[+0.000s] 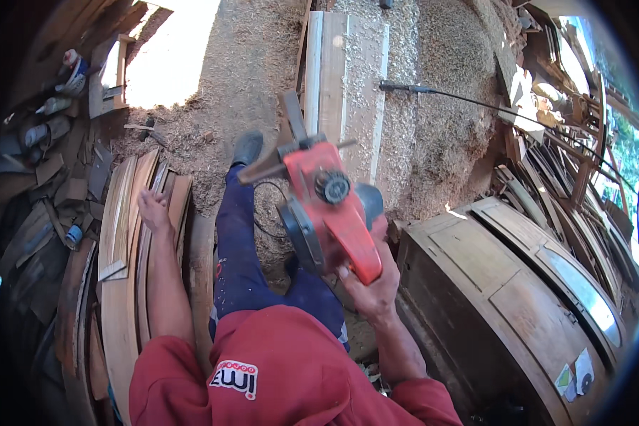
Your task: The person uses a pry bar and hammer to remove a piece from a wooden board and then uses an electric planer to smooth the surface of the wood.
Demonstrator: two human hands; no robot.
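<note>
My right hand [376, 291] grips the rear handle of a red and black power planer [323, 206], lifted at centre with wooden bars at its front. My left hand [154, 207] is over the stacked long wooden boards [117, 234] at left, fingers slightly bent and apart, holding nothing; whether it touches them is unclear. Beyond the planer, long planks [330, 71] lie covered partly in pale shavings. A black cable [468, 99] with a connector runs across the right side. My legs and one shoe show beneath and beside the planer.
A wooden cabinet [497, 298] lies at lower right, with stacked lumber [547, 199] behind it. Offcuts, bottles [74, 74] and cans crowd the left edge. Shavings and sawdust [454, 142] cover the floor, and bright sunlight falls at the upper left.
</note>
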